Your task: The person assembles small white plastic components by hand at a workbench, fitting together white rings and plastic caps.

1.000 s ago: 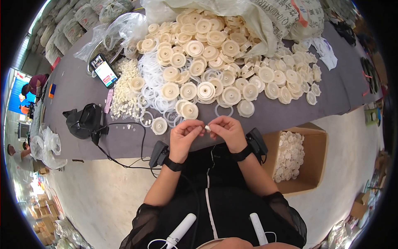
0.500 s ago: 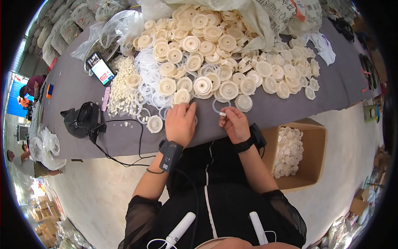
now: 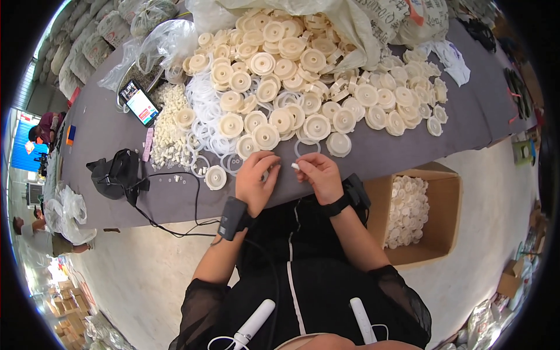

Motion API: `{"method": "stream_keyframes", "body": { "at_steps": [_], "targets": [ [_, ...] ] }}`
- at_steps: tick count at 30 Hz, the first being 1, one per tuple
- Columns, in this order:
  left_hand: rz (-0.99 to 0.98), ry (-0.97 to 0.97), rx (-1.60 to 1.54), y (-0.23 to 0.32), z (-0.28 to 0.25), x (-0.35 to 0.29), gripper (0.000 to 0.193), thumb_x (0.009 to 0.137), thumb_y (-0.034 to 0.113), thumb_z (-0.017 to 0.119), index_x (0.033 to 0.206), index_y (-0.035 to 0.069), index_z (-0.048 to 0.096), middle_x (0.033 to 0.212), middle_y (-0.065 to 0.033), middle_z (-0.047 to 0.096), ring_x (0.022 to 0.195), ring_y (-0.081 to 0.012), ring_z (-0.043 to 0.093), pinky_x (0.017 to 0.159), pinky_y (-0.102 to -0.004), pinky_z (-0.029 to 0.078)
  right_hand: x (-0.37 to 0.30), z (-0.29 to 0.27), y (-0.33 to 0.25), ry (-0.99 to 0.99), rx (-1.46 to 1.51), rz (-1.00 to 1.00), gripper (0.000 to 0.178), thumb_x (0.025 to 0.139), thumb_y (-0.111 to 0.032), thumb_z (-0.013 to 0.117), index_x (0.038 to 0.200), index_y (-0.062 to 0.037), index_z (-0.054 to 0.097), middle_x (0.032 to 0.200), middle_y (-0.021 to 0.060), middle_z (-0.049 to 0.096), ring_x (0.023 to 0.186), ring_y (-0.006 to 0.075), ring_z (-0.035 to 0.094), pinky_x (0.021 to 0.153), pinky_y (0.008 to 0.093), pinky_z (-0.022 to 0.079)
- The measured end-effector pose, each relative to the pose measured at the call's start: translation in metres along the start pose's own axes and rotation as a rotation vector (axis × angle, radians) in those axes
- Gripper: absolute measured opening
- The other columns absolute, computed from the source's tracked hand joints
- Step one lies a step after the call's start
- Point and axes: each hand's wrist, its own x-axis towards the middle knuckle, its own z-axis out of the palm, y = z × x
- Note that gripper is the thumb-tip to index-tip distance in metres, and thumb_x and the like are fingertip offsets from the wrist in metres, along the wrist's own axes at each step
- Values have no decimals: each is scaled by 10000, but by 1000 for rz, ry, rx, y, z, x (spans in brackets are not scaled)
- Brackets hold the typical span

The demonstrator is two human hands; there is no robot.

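Between the thumb and index finger of my right hand (image 3: pixel 322 177) is a small white plastic plug (image 3: pixel 295 167), pinched just above the grey cloth. My left hand (image 3: pixel 254 179) is beside it, fingers loosely bent and thumb apart from them; nothing shows in it, though the palm side is hidden. Close beyond my left fingertips lie cream plastic discs (image 3: pixel 266 137) at the near edge of a large pile. A translucent ring (image 3: pixel 299 153) rests on the cloth past my right fingertips, by another loose disc (image 3: pixel 338 144). Both wrists wear black straps with devices.
Left of the disc pile are white rings (image 3: pixel 205 116) and a heap of small plugs (image 3: pixel 169 140). A phone (image 3: pixel 139 102), a black cap-like item (image 3: pixel 116 175) and black cables lie further left. An open cardboard box (image 3: pixel 443 219) with pale parts stands below the right table edge.
My left hand has drawn back from the near discs, and one disc there sits further right. My right hand has shifted left with the plug, away from the translucent ring, which stays on the cloth.
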Motion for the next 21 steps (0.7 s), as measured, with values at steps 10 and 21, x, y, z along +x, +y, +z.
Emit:
{"method": "stream_keyframes", "body": {
  "at_steps": [10,21],
  "targets": [
    [-15,-38,-175,0,2,-16,213,714,-12,635,922,30,613,873,-86,582,794,-226,568,679,-291,449,6,9,6,39,-166,27,125,823,-111,638,885,-8,603,740,55,625,627,102,584,579,219,477],
    [6,-84,56,-5,-1,-31,213,722,23,626,933,51,612,844,-79,571,767,-249,545,667,-330,429,-1,5,4,33,-98,22,133,816,-121,649,885,-13,610,735,49,625,614,98,582,562,219,475]
  ]
}}
